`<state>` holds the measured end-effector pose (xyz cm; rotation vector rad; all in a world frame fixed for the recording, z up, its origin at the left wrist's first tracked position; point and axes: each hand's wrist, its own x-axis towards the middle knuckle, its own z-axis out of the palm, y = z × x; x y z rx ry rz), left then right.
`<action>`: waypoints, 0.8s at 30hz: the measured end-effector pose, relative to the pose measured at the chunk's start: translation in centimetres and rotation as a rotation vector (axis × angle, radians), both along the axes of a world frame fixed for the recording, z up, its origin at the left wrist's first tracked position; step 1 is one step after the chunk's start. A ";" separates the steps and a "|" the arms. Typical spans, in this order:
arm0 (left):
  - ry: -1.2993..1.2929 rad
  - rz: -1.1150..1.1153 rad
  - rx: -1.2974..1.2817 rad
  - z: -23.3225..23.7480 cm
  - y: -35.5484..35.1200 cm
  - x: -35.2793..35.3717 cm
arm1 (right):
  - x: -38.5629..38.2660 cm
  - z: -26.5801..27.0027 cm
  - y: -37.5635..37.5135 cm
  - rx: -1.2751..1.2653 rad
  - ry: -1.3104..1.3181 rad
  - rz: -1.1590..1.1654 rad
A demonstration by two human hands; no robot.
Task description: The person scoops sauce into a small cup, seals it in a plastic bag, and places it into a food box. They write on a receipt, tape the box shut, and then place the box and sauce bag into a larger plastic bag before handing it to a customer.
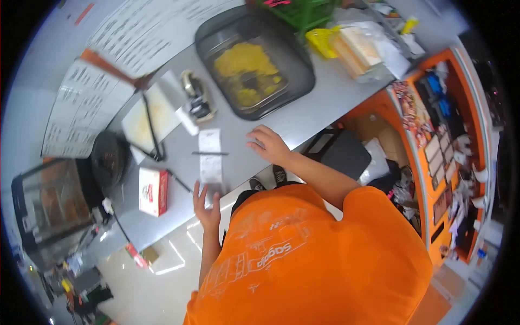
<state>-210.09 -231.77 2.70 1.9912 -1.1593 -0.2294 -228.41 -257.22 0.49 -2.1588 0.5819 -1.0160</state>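
Paper is what both hands attend to: a long, narrow receipt slip [210,160] lies flat on the grey counter [303,116], close to its near edge, with its length running away from that edge. The left hand [208,208] is released, its fingers spread and straight, and the tips rest on or just at the slip's near end. The right hand [268,143] is also unclenched and grasps nothing. It lies palm down on the counter just beside the slip's far half, fingers loosely fanned towards it.

A slip this thin probably slides and curls easily on such a smooth top. Flat, light pressure from several fingertips at one end, with the other hand steadying the side, looks better than a pinch, which might crease it. A thin dark bar [210,153] crosses the slip; whether it is a pen I cannot tell.

Along the left stretch of the near edge sits a small red-and-white carton [153,190], boxy and matte. Towards the far edge stands a glossy black tray [295,81] with rounded corners, holding crumbly yellow food. A clipboard [146,116] with pale sheets lies left of the slip.
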 end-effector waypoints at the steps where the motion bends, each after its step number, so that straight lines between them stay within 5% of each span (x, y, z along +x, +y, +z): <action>1: 0.015 -0.042 -0.020 0.2 -0.5 -0.6 | -1.9 0.1 -0.7 0.062 -0.007 -0.077; 8: 0.089 -0.271 -0.128 0.2 -5.8 -1.6 | -17.1 3.4 -9.1 0.137 -0.126 -0.849; 12: -0.050 -0.497 -0.126 1.6 -11.1 -1.6 | -27.7 3.6 -18.4 0.005 -0.060 -1.086; 17: -0.053 -0.405 -0.131 2.8 -15.8 -3.7 | -35.4 5.3 -31.9 0.092 -0.103 -1.139; 22: -0.086 -0.289 -0.064 4.2 -20.8 -6.7 | -39.5 1.4 -46.0 0.087 0.577 -0.960; 24: -0.086 -0.199 -0.051 4.9 -22.4 -8.1 | -40.4 -0.9 -49.9 0.126 0.627 -0.912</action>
